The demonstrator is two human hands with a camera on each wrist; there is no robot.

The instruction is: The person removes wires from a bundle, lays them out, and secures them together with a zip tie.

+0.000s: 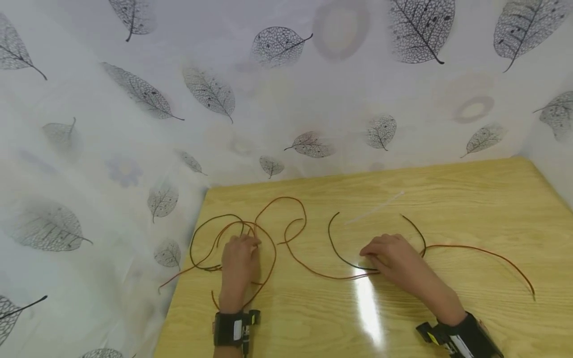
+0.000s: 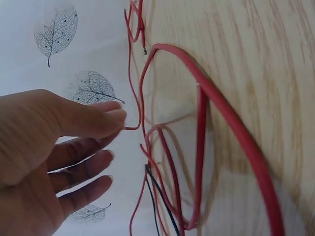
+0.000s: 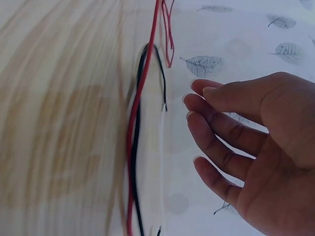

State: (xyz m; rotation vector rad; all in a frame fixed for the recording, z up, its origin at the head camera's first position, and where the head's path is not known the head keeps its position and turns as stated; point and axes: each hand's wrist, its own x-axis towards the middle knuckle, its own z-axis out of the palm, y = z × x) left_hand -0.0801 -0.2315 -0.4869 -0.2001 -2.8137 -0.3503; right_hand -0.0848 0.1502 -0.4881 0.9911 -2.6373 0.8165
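My left hand (image 1: 240, 258) is over the left of the table and pinches the end of a thin red wire (image 2: 133, 128) between thumb and forefinger. Its other fingers are loosely bent. The wire curves into wide red loops (image 1: 275, 253), tangled with a black wire (image 1: 191, 238). My right hand (image 1: 396, 258) hovers over the middle right, fingers loosely bent, holding nothing in the right wrist view. Near it, a curved black wire (image 3: 135, 162) runs alongside a long red wire (image 3: 131, 125); in the head view my right hand covers part of them.
A thin whitish strip (image 1: 376, 208) lies toward the back of the wooden table (image 1: 483, 209). The red wire's right end (image 1: 515, 268) reaches toward the table's right side. Behind and to the left is a white covering with a leaf print (image 1: 313, 99). Each wrist wears a black strap with a camera.
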